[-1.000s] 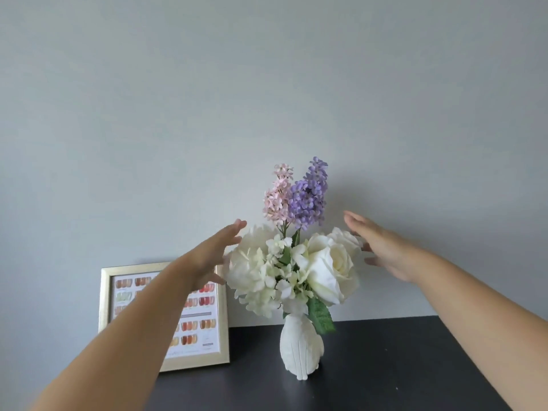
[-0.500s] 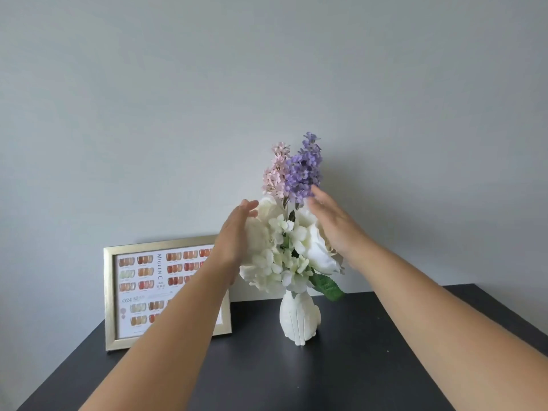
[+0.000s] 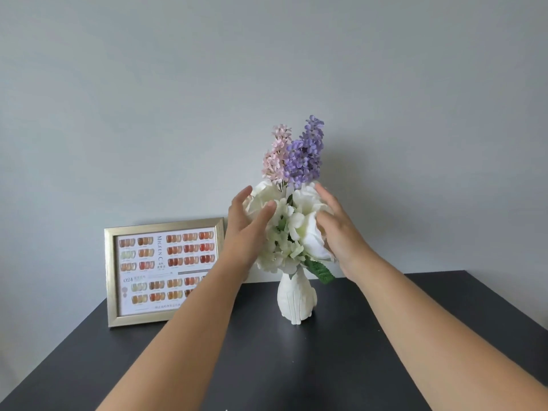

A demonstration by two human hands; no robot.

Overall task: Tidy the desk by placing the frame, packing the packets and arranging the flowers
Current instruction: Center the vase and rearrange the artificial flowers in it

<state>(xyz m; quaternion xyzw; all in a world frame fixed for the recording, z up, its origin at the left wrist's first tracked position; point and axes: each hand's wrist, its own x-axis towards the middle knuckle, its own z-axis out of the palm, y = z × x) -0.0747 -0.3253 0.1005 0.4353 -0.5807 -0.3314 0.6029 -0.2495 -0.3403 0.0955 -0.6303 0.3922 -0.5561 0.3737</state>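
A bunch of white flowers (image 3: 289, 229) with a pink sprig (image 3: 275, 155) and a purple sprig (image 3: 305, 155) stands upright in a white ribbed vase (image 3: 296, 298) on the black desk (image 3: 267, 366). My left hand (image 3: 243, 229) cups the left side of the white blooms, fingers spread and touching the petals. My right hand (image 3: 338, 229) presses against the right side of the blooms, fingers apart. A gold frame (image 3: 112, 277) with a colour chart leans against the wall to the left; my left forearm covers its lower right corner.
A plain grey wall (image 3: 267, 69) stands right behind the desk. The desk's right edge (image 3: 504, 304) runs diagonally at the right. No packets are in view.
Both hands have closed in from either side of the bouquet and now touch the white blooms. The view has tilted down, showing more of the desk.
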